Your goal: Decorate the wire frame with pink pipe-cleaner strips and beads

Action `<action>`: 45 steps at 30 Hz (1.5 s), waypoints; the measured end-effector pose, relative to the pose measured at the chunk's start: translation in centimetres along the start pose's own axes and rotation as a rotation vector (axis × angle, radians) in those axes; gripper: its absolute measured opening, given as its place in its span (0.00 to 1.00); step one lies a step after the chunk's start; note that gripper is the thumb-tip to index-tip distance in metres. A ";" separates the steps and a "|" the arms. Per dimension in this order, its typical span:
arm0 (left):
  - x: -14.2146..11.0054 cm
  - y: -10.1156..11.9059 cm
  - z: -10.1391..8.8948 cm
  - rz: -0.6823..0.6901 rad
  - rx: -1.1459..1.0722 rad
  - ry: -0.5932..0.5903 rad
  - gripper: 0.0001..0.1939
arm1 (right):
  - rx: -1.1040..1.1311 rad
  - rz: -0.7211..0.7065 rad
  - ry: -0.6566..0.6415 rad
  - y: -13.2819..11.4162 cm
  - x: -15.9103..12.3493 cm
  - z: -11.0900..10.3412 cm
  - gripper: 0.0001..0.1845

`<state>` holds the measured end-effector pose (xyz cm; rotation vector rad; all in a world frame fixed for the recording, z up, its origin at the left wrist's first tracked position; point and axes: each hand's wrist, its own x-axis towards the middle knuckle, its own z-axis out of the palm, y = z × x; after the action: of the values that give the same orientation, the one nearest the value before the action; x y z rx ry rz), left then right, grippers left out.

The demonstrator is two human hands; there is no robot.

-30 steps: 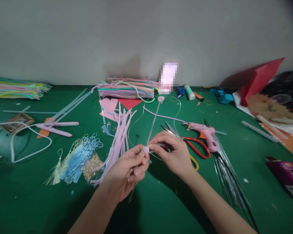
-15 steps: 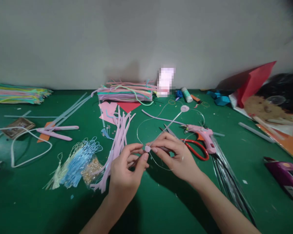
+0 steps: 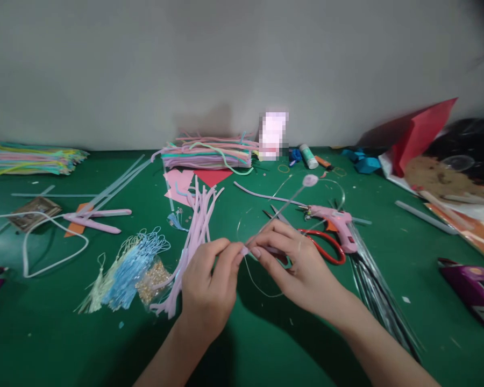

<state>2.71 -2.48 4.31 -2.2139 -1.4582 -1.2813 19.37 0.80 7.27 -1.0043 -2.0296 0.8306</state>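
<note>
Thumb and fingers of my left hand are pinched on a small lilac curl, mostly covered by the fingertips. Close against it, my right hand is closed on a thin wire stem, which slants up and away to the right. A round lilac fuzzy coil tops the far end of that stem. Thin clear strands loop loosely about both hands. Behind my right hand lie red-handled scissors, partly covered by it. The pink glue gun rests just beyond them.
Lilac pipe cleaners lie left of my hands, beside blue tassels and a bag of gold beads. Bundled pipe cleaners sit by the wall. Wires and a purple tool lie right; a pink flat iron lies left.
The stem's far coil has swung right and slightly nearer. My left hand has turned from palm-up to back-up, its fingers closing over the small curl. My right hand has shifted slightly.
</note>
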 end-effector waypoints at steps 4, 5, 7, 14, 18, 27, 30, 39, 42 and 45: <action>-0.1 0.1 -0.4 -0.050 -0.049 -0.094 0.10 | -0.010 0.013 -0.056 -0.4 0.3 -0.3 0.07; -0.2 0.1 -0.5 -0.076 -0.063 -0.109 0.10 | -0.007 0.019 -0.066 -0.5 0.4 -0.4 0.07; -0.3 0.2 -0.5 -0.118 -0.102 -0.110 0.11 | -0.009 0.032 -0.083 -0.7 0.5 -0.5 0.07; 0.3 0.0 -0.2 -0.404 -0.462 -0.247 0.06 | -0.161 0.156 -0.205 -1.0 1.4 -1.1 0.08; 0.6 0.1 -0.2 -0.519 -0.547 -0.269 0.03 | -0.209 0.199 -0.223 -0.9 1.5 -1.1 0.09; 0.8 0.3 -0.2 -0.726 -0.727 -0.212 0.04 | -0.115 0.214 -0.199 -1.2 1.6 -0.9 0.08; 1.0 0.3 -0.2 -0.858 -0.798 -0.153 0.05 | -0.192 0.170 -0.127 -1.5 1.1 -0.9 0.07; 0.9 0.2 0.0 -1.181 -1.144 -0.230 0.12 | -0.297 0.109 0.073 -1.9 0.4 -1.3 0.06; 0.9 0.1 0.2 -1.213 -1.157 -0.156 0.11 | -0.334 0.093 0.064 -2.7 -0.5 -1.1 0.08; 0.9 0.0 0.2 -1.233 -1.175 -0.098 0.11 | -0.446 0.013 0.040 -3.8 -2.7 0.2 0.11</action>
<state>2.94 -1.74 4.88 -1.5803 -2.7490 -3.0213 18.93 -3.35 9.26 -1.2615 -2.2257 0.3617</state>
